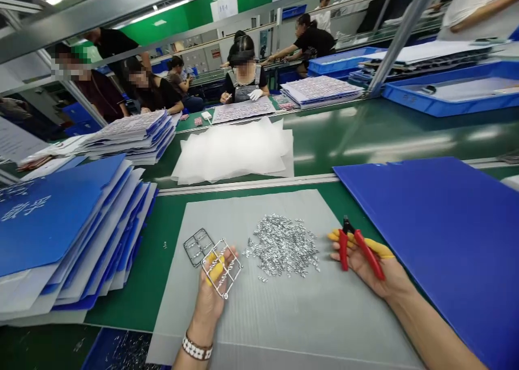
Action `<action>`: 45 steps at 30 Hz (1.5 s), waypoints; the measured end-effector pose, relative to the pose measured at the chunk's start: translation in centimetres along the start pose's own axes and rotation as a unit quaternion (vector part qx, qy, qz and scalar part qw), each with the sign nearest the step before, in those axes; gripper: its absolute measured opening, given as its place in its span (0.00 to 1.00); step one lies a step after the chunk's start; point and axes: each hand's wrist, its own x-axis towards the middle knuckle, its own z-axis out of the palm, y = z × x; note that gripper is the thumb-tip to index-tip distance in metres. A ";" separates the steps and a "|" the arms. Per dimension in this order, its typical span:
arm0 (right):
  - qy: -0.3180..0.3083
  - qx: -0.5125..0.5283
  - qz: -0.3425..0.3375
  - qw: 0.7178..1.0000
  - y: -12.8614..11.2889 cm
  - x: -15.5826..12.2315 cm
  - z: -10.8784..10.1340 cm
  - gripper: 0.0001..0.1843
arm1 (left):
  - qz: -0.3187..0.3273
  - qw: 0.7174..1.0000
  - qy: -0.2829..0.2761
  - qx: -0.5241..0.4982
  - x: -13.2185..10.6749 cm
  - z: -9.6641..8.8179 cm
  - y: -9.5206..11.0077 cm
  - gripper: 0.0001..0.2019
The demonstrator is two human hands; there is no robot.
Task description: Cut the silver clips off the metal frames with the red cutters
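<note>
Two hands are out over a pale grey rectangular sheet (292, 321) on the green tabletop (125, 305), as I see it in the head view. Near the middle lies a loose heap of tiny shiny silver pieces (284, 245). Between eight and nine o'clock from it, the left hand (211, 299), some fingers covered in yellow, grips a tilted silver rectangular frame (223, 271) with small pieces attached. Just beyond, at nine, is a dark grey rectangular frame (198, 247); I can't tell whether the two touch. At three o'clock, the right hand (359, 266) loosely holds red-handled metal cutters (368, 255), handles spread, head upward. A flat deep-blue board (438, 251) sits farther out at three, a stack of blue and white sheets (73, 224) far out at nine. Near half past eleven, a person (245, 80) works across the bench.
</note>
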 end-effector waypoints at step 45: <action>-0.212 -0.715 -0.382 0.547 -2.9 -5.6 21.4 0.07 | -0.135 0.981 -0.026 -0.136 -2.5 2.0 0.5 0.24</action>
